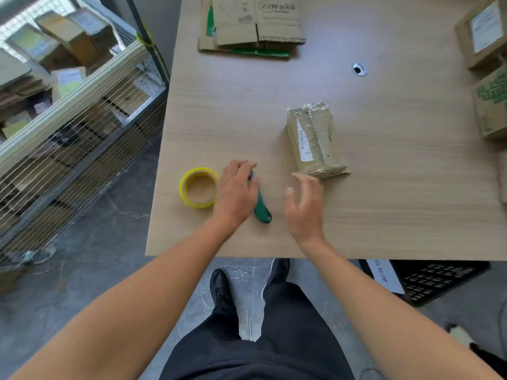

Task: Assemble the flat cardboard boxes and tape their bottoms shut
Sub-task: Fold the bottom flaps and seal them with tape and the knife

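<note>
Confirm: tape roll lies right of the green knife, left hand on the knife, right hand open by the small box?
No. The head view shows the tape roll left of the green knife. The left hand is on the knife; the right hand is open by the small box.

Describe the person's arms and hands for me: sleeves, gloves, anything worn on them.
Both forearms are bare as far as the frame shows, with no sleeves in view. The left hand and right hand wear no gloves, and no watch, ring or bracelet is visible. Lower down are black trousers and black shoes.
</note>
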{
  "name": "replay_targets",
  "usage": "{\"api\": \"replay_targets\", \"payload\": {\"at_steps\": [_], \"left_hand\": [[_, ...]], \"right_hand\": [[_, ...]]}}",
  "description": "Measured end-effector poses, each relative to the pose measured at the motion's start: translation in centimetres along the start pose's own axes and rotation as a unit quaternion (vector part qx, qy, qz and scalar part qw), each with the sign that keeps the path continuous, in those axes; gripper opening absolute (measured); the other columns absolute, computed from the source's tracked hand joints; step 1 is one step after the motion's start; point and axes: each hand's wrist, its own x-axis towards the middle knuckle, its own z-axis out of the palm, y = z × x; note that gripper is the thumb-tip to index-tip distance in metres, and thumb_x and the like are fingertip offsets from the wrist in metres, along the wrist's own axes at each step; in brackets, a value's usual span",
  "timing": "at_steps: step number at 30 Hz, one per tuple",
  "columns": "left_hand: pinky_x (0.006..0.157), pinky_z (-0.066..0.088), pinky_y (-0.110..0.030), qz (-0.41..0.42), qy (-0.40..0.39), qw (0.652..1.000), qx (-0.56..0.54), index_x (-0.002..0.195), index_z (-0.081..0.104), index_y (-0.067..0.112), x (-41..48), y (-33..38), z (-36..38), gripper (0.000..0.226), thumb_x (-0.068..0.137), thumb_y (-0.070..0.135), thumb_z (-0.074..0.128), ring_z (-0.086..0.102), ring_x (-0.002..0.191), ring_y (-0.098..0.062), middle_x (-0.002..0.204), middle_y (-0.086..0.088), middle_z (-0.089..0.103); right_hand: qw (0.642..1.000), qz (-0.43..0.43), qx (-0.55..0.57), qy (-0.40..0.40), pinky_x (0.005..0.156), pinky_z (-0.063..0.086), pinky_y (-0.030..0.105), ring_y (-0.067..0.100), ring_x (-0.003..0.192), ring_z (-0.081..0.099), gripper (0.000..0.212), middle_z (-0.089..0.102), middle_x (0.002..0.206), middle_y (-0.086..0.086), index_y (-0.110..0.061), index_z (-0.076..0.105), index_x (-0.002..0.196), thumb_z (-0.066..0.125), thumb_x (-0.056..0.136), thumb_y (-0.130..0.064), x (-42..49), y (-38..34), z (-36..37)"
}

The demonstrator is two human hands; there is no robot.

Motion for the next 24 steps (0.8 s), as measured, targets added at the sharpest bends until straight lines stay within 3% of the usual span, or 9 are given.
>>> {"api": "replay_targets", "payload": {"at_steps": [3, 6, 9, 11, 13, 16, 18, 21, 24], "left_hand": [[0.116, 0.023, -0.023, -0.064, -0.014, 0.987, -0.148, 0.140, 0.050, 0.005, 2.0, 4.9, 4.3, 0.041, 0.101, 0.019, 0.051, 0.043, 0.133, -0.025, 0.140, -0.011, 0.048], [0.121, 0.015, -0.027, -0.155, -0.014, 0.961, -0.230, 0.155, 0.028, 0.012, 4.4, 8.1, 8.2, 0.057, 0.104, 0.033, 0.045, 0.023, 0.147, -0.014, 0.159, -0.005, 0.028], [0.124, 0.009, -0.030, -0.189, 0.014, 0.946, -0.262, 0.160, 0.014, 0.019, 6.3, 9.3, 11.8, 0.065, 0.105, 0.044, 0.039, 0.010, 0.151, -0.007, 0.167, 0.002, 0.013], [0.125, 0.017, -0.039, -0.206, 0.030, 0.933, -0.294, 0.161, 0.012, 0.020, 7.3, 9.7, 13.9, 0.069, 0.103, 0.049, 0.038, 0.015, 0.151, -0.010, 0.167, 0.001, 0.016], [0.119, 0.033, -0.044, -0.218, 0.052, 0.909, -0.352, 0.159, 0.016, 0.019, 7.9, 10.1, 15.5, 0.072, 0.100, 0.053, 0.039, 0.032, 0.146, -0.014, 0.161, -0.001, 0.031], [0.102, 0.048, -0.027, -0.230, 0.121, 0.875, -0.409, 0.152, 0.032, 0.012, 8.6, 10.3, 17.2, 0.069, 0.098, 0.050, 0.047, 0.053, 0.130, -0.009, 0.141, 0.008, 0.056], [0.098, 0.049, -0.027, -0.235, 0.147, 0.855, -0.439, 0.150, 0.035, 0.008, 8.8, 10.1, 17.6, 0.067, 0.096, 0.046, 0.050, 0.056, 0.127, -0.015, 0.137, 0.006, 0.060], [0.110, 0.043, -0.046, -0.209, 0.144, 0.841, -0.478, 0.153, 0.028, 0.003, 9.0, 9.9, 17.8, 0.073, 0.097, 0.045, 0.048, 0.046, 0.137, -0.034, 0.150, -0.018, 0.045], [0.120, 0.030, -0.048, -0.227, 0.133, 0.847, -0.462, 0.157, 0.025, 0.008, 9.2, 10.5, 17.4, 0.077, 0.095, 0.050, 0.046, 0.034, 0.147, -0.024, 0.160, -0.011, 0.033]], "right_hand": [[0.993, 0.041, 0.088, 0.074, 0.108, 0.042, 0.041, 0.020, 0.119, 0.052, 0.038, 0.054, 0.123, 0.003, -0.007, 0.056, 0.128, 0.050, 0.095, -0.023, 3.5, 2.8, -4.3], [0.987, 0.075, 0.143, 0.013, 0.116, 0.036, 0.034, 0.013, 0.133, 0.046, 0.046, 0.048, 0.138, 0.005, -0.010, 0.047, 0.141, 0.048, 0.098, -0.026, 7.5, 5.7, -6.4], [0.981, 0.075, 0.170, -0.048, 0.118, 0.029, 0.024, 0.006, 0.142, 0.037, 0.056, 0.041, 0.150, 0.003, -0.011, 0.038, 0.150, 0.046, 0.098, -0.032, 11.3, 8.2, -6.7], [0.974, 0.085, 0.183, -0.099, 0.121, 0.026, 0.027, 0.007, 0.146, 0.033, 0.062, 0.035, 0.157, 0.002, -0.010, 0.033, 0.154, 0.045, 0.098, -0.034, 13.2, 9.3, -6.2], [0.968, 0.097, 0.187, -0.134, 0.124, 0.024, 0.032, 0.007, 0.148, 0.030, 0.066, 0.033, 0.160, 0.001, -0.011, 0.029, 0.157, 0.045, 0.098, -0.037, 14.2, 10.3, -5.6], [0.965, 0.112, 0.197, -0.130, 0.122, 0.028, 0.036, 0.008, 0.145, 0.036, 0.065, 0.038, 0.154, 0.000, -0.011, 0.033, 0.156, 0.044, 0.099, -0.039, 14.9, 11.8, -4.8], [0.963, 0.108, 0.221, -0.111, 0.120, 0.032, 0.034, 0.008, 0.141, 0.040, 0.060, 0.042, 0.147, 0.002, -0.010, 0.038, 0.153, 0.045, 0.100, -0.036, 14.9, 12.6, -4.4], [0.951, 0.121, 0.270, -0.090, 0.116, 0.035, 0.026, 0.009, 0.136, 0.046, 0.054, 0.046, 0.141, 0.005, -0.008, 0.044, 0.150, 0.045, 0.101, -0.030, 15.1, 12.8, -3.8], [0.941, 0.142, 0.294, -0.086, 0.110, 0.033, 0.015, 0.003, 0.131, 0.047, 0.053, 0.048, 0.137, 0.006, -0.010, 0.046, 0.149, 0.044, 0.100, -0.032, 15.4, 12.6, -3.8]]}}
